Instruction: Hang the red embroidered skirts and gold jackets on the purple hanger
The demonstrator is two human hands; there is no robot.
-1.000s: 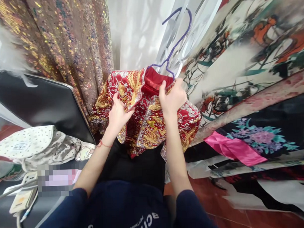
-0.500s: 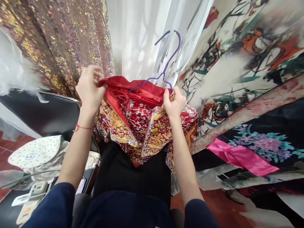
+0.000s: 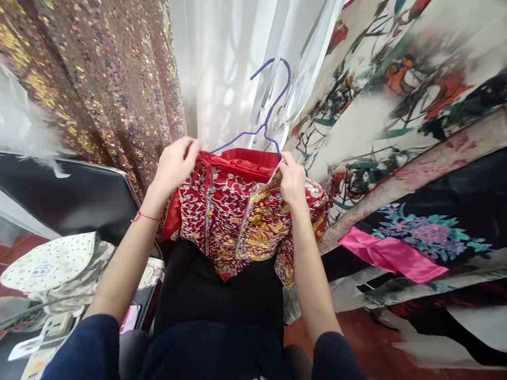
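A red jacket [image 3: 267, 223] with gold and silver embroidery hangs over my lap on a purple wire hanger [image 3: 271, 103]. Its front is spread, and a second red piece [image 3: 208, 208] with silver scrollwork and a tie at its top shows inside. My left hand [image 3: 177, 168] is closed at the upper left edge of the clothing, by the hanger's left end; what exactly its fingers pinch is partly hidden. On the other side, my right hand [image 3: 292, 180] grips the jacket's edge at the hanger's right shoulder, thumb uppermost.
A black chair back [image 3: 66, 191] stands at left, with a dotted cloth hat [image 3: 52, 266] and a power strip [image 3: 46, 336] below it. Sequined gold fabric [image 3: 120, 78] and a white curtain [image 3: 215, 58] hang ahead. Printed garments [image 3: 384, 113] and a pink sash [image 3: 392, 254] fill the right.
My left hand has moved right and down, closer to the hanger. The jacket's left front is now folded back, baring more of the silver-patterned piece. My right hand keeps its grip.
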